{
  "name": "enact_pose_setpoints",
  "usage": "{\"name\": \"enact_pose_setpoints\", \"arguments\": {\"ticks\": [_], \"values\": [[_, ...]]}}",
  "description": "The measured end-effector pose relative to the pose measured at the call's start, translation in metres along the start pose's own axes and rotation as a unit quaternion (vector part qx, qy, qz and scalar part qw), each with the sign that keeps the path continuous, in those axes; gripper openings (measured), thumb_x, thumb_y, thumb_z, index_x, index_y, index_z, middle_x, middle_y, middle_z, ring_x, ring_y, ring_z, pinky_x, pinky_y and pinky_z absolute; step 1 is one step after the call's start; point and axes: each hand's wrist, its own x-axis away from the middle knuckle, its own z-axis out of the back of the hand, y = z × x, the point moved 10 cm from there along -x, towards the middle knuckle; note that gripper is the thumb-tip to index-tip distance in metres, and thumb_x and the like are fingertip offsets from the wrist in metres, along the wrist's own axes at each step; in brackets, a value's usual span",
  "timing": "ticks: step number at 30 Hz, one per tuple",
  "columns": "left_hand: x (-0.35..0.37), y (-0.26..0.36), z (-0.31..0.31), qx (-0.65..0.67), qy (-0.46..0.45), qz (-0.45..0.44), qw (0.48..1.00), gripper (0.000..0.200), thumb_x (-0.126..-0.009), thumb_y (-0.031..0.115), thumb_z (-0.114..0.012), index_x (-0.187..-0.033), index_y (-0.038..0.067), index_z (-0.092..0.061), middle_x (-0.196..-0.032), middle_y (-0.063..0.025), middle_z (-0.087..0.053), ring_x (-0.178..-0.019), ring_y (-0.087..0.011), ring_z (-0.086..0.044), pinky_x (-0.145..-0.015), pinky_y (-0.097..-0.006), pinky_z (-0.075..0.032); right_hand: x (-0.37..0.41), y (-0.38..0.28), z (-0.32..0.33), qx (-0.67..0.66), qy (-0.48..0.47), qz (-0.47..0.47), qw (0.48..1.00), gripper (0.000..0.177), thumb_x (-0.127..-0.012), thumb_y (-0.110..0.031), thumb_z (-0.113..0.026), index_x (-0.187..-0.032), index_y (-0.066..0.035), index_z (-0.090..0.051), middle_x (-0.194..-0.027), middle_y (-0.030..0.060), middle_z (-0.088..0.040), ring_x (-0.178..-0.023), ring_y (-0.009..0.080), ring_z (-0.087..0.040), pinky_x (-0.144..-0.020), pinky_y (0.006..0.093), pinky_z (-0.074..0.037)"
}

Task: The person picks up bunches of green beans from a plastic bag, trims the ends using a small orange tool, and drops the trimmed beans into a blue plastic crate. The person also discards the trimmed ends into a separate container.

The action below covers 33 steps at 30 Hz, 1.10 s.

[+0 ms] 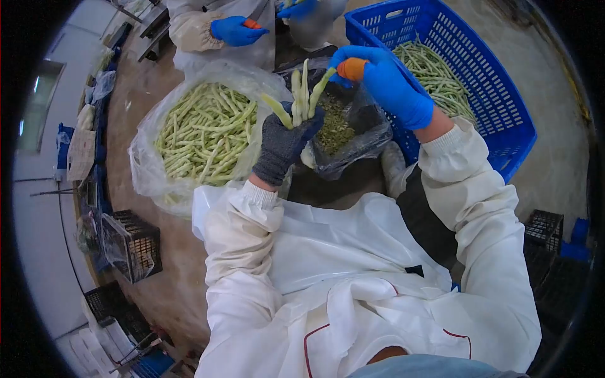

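Note:
My left hand [287, 142], in a dark grey knit glove, is closed around several green beans [305, 94] that stick up past the fingers. My right hand [394, 88] wears a blue glove and grips a small tool with an orange handle [352, 68]; its working end is hidden. The right fingertips are right at the tip of the rightmost bean. Below the hands, a dark plastic-lined container [363, 150] holds green trimmings [334, 129]. To the left, a clear plastic bag [144, 148] is full of pale green beans [205, 135].
A blue perforated crate [504, 135] with more beans [435, 72] stands at the right. Opposite me, a person in white has blue-gloved hands [236, 31], one with an orange item [252, 24]. Black crates [135, 246] stand on the brown floor [179, 277] at the left.

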Motion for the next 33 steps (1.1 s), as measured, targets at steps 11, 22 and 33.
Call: {"name": "enact_pose_setpoints", "arguments": {"ticks": [11, 22, 33], "values": [[-0.01, 0.018, 0.088, 0.26, 0.102, -0.009, 0.96, 0.035, -0.088, 0.018, -0.062, -0.119, 0.003, -0.056, -0.091, -0.0081, -0.064, -0.084, -0.0179, -0.063, -0.072, -0.0294, -0.052, 0.047, 0.117, -0.025, 0.487, -0.266, -0.188, 0.81, 0.026, -0.073, -0.011, -0.059, -0.097, -0.007, -0.069, -0.089, 0.0198, -0.066, -0.082, 0.0375, -0.062, -0.076, 0.0437, -0.049], [-0.004, 0.013, 0.05, 0.235, -0.006, -0.08, 0.969, 0.038, -0.093, 0.012, -0.056, -0.129, 0.003, -0.05, -0.129, -0.0099, -0.05, -0.11, -0.0221, -0.057, -0.088, -0.034, -0.051, 0.013, 0.055, -0.069, -0.017, -0.153, -0.148, 0.977, 0.029, -0.084, -0.003, -0.054, -0.111, 0.002, -0.065, -0.104, 0.0094, -0.066, -0.096, 0.0143, -0.059, -0.087, 0.0301, -0.048], [-0.005, -0.001, 0.03, 0.26, 0.01, 0.042, 0.965, 0.036, -0.089, 0.006, -0.056, -0.124, -0.002, -0.053, -0.104, -0.0115, -0.064, -0.097, -0.0216, -0.063, -0.085, -0.0353, -0.052, 0.032, -0.027, -0.105, 0.339, -0.122, 0.242, 0.901, 0.009, -0.073, -0.006, -0.062, -0.082, -0.006, -0.062, -0.079, 0.014, -0.06, -0.074, 0.033, -0.06, -0.066, 0.0388, -0.049]]}}
